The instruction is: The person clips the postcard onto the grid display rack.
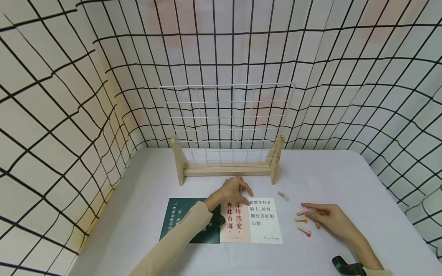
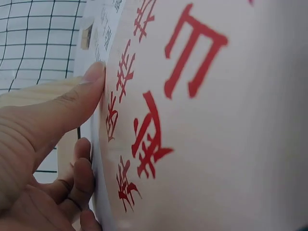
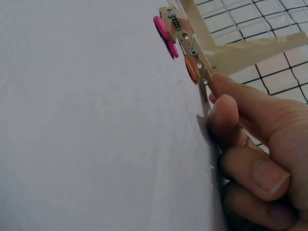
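My left hand (image 1: 235, 189) lies over the top edge of the pink card (image 1: 238, 232) with red characters. In the left wrist view its thumb (image 2: 91, 82) touches near the card's edge, and the other fingers curl loosely beside it. Adjoining it are a white card (image 1: 266, 230) with dark text and a dark green card (image 1: 207, 238), partly covered by the left arm. At the right, my right hand (image 1: 326, 216) reaches the small wooden clothespins. A fingertip touches the end of the nearest clothespin (image 3: 204, 79); no firm grip shows. Orange and pink ornaments decorate these pins.
Behind the cards stands a white wire grid (image 1: 228, 117) in a wooden stand (image 1: 226, 169). Another clothespin (image 1: 283, 196) lies by the stand's right foot. Black netting (image 1: 214, 50) surrounds the white table (image 1: 121, 214) at the back and sides.
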`<state>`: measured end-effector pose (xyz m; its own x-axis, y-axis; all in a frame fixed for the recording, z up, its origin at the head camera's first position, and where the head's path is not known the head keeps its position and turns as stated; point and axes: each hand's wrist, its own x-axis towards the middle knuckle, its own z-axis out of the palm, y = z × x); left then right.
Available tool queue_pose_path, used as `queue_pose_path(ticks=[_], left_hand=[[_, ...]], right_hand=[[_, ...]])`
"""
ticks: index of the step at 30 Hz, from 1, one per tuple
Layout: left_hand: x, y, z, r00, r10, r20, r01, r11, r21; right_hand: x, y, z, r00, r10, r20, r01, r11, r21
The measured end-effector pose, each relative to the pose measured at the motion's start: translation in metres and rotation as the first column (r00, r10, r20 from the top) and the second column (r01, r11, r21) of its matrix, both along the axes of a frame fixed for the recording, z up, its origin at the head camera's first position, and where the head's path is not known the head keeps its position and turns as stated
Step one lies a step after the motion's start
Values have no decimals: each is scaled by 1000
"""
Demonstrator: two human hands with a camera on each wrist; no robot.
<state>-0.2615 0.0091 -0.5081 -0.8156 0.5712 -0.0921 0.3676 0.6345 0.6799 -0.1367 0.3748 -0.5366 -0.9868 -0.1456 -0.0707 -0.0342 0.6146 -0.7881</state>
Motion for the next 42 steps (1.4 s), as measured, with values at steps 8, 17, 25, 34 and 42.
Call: queue_pose_path(ticks=[8, 17, 25, 34, 42], left_hand=[[1, 2, -2, 1000, 18, -19, -18, 1000, -6], [2, 2, -3, 999, 23, -41, -24, 999, -26], [4, 3, -5, 999, 39, -20, -39, 999, -20], [6, 1, -6, 997, 62, 53, -66, 995, 70], [4, -2, -4, 998, -33, 55, 28, 995, 92]], right_hand=[[-1, -3, 1, 998, -51, 28, 51, 999, -14], [-1, -4, -2, 997, -73, 10, 73, 997, 2], [-1, -3, -1, 992, -94, 88, 95, 995, -18], [2, -5, 1, 990, -98, 104, 102, 994, -35], [2, -5, 0, 989, -104, 105, 109, 993, -41]])
